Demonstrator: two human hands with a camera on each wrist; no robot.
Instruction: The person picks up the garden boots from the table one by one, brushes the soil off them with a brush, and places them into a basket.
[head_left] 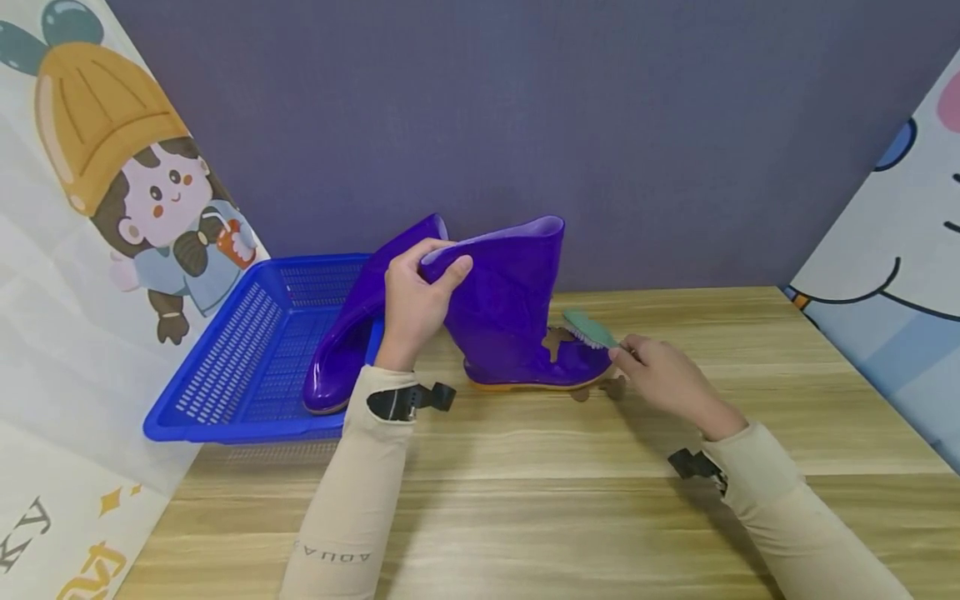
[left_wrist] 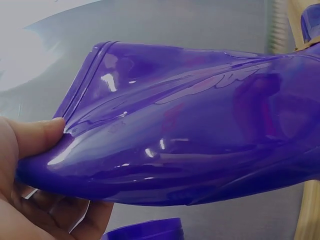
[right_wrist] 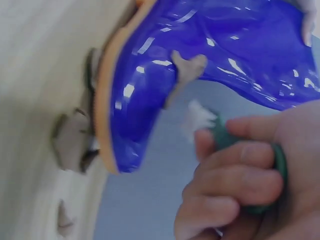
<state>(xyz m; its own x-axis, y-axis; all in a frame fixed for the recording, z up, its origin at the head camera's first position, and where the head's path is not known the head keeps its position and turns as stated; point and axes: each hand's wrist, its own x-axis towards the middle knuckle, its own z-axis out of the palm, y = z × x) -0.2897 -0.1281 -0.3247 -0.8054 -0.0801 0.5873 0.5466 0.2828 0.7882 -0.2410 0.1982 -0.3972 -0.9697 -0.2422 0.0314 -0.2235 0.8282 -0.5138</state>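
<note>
- At the boot's top rim, your left hand [head_left: 411, 307] grips the folded cuff of the purple boot [head_left: 517, 317], thumb over the edge and fingers curled behind it.
- Your right hand [head_left: 660, 377] is closed on the green brush [head_left: 590, 328], its white bristles at the boot's foot beside a brown smear [head_left: 557, 340].
- That boot stands upright on its orange sole near the middle of the bench [head_left: 525, 500], with brown dirt flecks [head_left: 611, 388] just beside the toe.
- A second purple boot [head_left: 352, 333] leans in the blue basket [head_left: 240, 367] to your left, its foot near the front rim.
</note>
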